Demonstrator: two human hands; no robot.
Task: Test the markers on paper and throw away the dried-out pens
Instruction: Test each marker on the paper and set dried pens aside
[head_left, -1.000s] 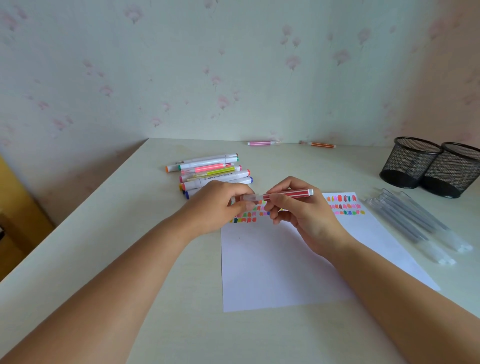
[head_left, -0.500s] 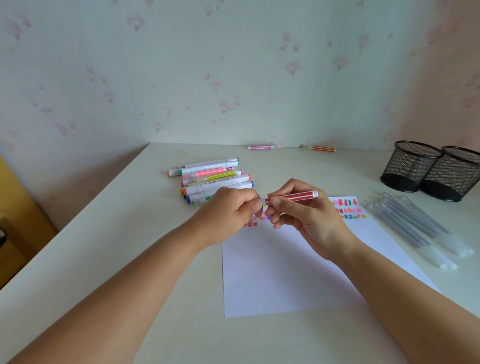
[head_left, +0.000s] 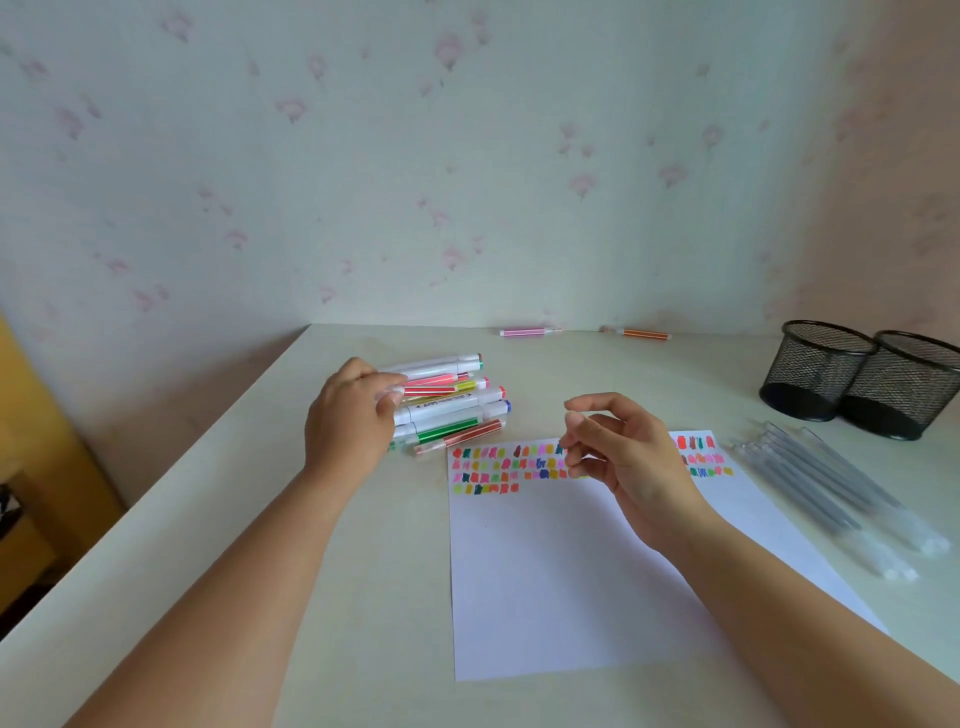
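Observation:
My left hand (head_left: 348, 426) is at the pile of markers (head_left: 457, 413) left of the paper. Its thumb and fingers pinch the end of a red striped marker (head_left: 434, 387) that lies across the top of the pile. My right hand (head_left: 618, 457) hovers over the top of the white paper (head_left: 561, 571), fingers loosely curled and empty. Rows of coloured test swatches (head_left: 488, 470) run along the paper's top edge, partly hidden by my right hand.
Two black mesh cups (head_left: 815, 369) (head_left: 904, 384) stand at the far right. Several clear capped pens (head_left: 831, 493) lie beside the paper. A pink marker (head_left: 524, 332) and an orange marker (head_left: 641, 333) lie by the wall. The table's edge runs along the left.
Both hands held the red striped marker over the paper. My left hand has carried it left onto the pile, and my right hand has let go and stays above the paper.

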